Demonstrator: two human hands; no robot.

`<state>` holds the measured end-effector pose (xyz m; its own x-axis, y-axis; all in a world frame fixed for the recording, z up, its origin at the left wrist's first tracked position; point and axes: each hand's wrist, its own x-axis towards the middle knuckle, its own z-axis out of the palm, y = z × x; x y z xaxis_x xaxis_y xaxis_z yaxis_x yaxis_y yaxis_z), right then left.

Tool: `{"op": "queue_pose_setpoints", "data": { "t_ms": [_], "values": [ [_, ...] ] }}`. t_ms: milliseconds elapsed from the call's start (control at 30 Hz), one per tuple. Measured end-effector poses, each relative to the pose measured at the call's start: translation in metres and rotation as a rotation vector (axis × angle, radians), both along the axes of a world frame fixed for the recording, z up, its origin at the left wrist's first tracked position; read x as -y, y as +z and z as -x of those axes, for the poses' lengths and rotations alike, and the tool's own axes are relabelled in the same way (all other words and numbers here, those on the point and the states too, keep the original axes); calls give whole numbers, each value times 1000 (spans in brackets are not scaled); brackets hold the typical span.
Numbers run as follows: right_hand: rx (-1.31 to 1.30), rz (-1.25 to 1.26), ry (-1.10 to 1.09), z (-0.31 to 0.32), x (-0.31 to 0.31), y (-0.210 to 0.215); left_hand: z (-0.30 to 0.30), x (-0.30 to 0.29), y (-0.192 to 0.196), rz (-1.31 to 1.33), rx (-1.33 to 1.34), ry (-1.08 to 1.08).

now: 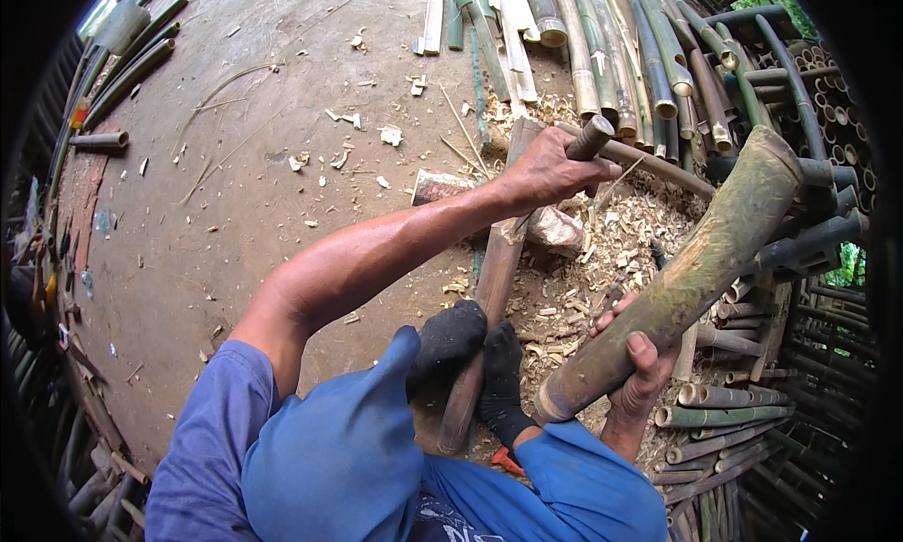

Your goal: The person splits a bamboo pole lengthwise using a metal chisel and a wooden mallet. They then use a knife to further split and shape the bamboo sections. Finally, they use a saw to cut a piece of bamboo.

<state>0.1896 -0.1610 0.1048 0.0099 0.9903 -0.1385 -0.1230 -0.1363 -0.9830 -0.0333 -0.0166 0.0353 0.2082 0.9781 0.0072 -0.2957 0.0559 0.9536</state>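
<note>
In my left hand (557,172), held out over the shavings, the fingers are wrapped round a dark cylindrical handle (591,139). One end of that handle sticks up past my fist; whatever tool it belongs to is mostly hidden by the hand. My right hand (642,377) grips a thick, mottled green-brown bamboo section (687,269) near its lower end, thumb on top and fingers underneath. The section slants up to the right, its lower end close to my right knee. Between my dark-socked feet (450,340) lies a long brown bamboo piece (499,274), crossing a short log (555,230).
Bamboo poles (602,44) lie side by side at the far right. Stacked bamboo pieces (724,415) stand along the right side. Pale shavings (564,326) cover the ground around the log. More dark poles (141,67) lie at the far left. Something orange (508,461) is near my right foot.
</note>
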Motion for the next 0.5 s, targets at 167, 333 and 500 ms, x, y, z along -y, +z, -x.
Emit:
{"op": "queue_pose_setpoints", "data": {
  "t_ms": [167,333,500],
  "values": [
    [100,-38,14,3,-12,16,7,9,-10,31,-43,69],
    [493,-314,62,-12,-79,118,24,12,-26,87,216,120],
    [1394,-564,573,23,-161,128,17,10,-22,114,244,132]
  ]
}}
